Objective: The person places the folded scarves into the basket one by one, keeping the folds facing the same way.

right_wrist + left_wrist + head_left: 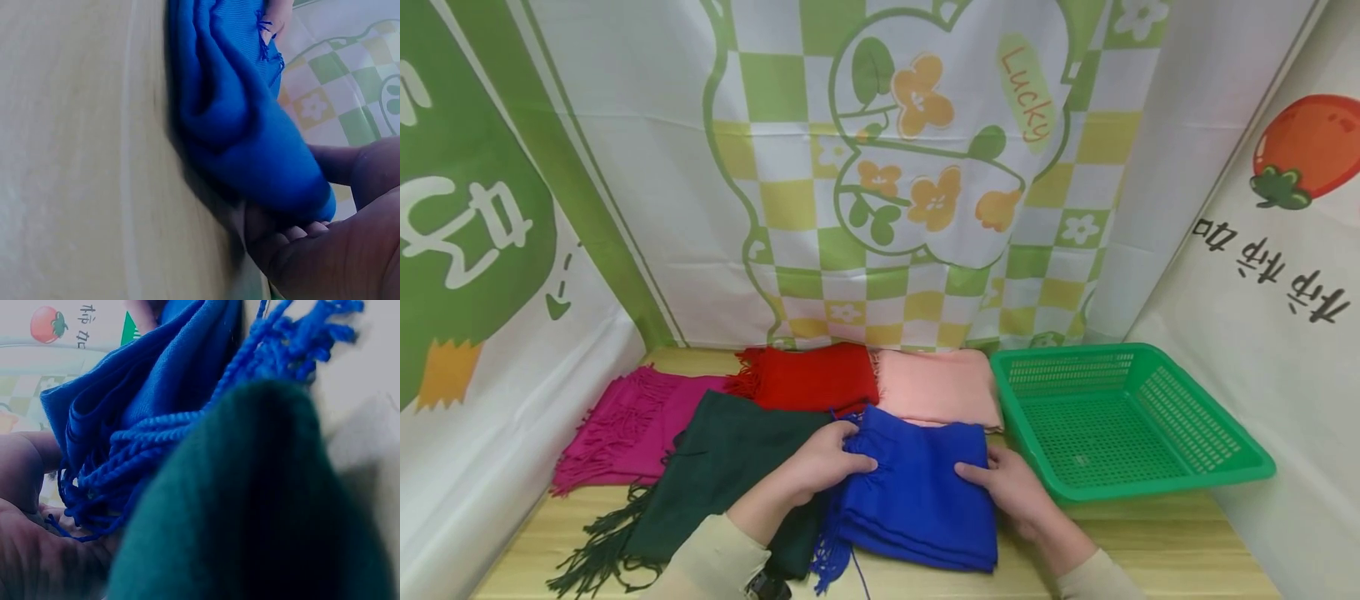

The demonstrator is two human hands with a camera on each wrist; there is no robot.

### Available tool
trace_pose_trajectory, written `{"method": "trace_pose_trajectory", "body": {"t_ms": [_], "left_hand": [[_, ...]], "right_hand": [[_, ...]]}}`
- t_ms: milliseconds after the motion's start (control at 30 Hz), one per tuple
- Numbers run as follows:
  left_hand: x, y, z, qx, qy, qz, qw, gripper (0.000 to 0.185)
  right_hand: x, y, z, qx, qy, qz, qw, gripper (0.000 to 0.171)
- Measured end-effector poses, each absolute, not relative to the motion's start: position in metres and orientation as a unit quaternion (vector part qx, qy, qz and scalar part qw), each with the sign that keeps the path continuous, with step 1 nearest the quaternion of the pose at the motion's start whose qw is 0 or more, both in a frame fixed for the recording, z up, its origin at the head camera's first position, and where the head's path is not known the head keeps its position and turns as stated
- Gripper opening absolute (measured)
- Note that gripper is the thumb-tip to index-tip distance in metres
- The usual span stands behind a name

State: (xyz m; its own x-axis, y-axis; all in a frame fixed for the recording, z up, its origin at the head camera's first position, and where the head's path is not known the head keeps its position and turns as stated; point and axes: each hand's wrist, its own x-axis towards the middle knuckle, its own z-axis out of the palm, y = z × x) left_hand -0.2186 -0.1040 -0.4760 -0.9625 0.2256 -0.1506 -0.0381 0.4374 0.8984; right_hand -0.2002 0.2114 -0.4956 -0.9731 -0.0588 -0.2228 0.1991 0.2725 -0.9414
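Observation:
A folded blue scarf (pixel 925 492) with a twisted fringe (pixel 144 447) lies at the front middle of the table, held between both hands. My left hand (pixel 823 462) grips its upper left edge, thumb on top and fingers underneath. On the opposite edge my right hand (pixel 1015 492) pinches the folded side, its thumb above and its fingers (pixel 300 232) tucked below the fold. Just left of the blue scarf is a folded dark green scarf (pixel 730 450), its fringe spread toward the front; it blocks much of the left wrist view.
Behind lie a folded red scarf (pixel 820 379) and a pink scarf (pixel 936 383). A magenta scarf (pixel 640 421) is at the far left. To the right stands a green plastic basket (pixel 1157 483) with nothing in it. Printed cloth walls (pixel 655 167) surround the wooden table (pixel 1150 542).

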Motion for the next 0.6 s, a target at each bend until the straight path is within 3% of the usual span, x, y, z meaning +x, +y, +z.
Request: {"method": "trace_pose_trajectory", "body": {"t_ms": [267,600], "left_hand": [[-0.22,-0.106,-0.474,0.054,0.84,0.525,0.123,0.075],[-0.221,-0.107,-0.471,0.059,0.838,0.527,0.126,0.075]], "right_hand": [[-0.195,0.21,-0.495,-0.008,0.767,-0.624,0.15,0.076],[-0.192,0.201,-0.492,-0.003,0.788,-0.607,0.098,0.066]]}}
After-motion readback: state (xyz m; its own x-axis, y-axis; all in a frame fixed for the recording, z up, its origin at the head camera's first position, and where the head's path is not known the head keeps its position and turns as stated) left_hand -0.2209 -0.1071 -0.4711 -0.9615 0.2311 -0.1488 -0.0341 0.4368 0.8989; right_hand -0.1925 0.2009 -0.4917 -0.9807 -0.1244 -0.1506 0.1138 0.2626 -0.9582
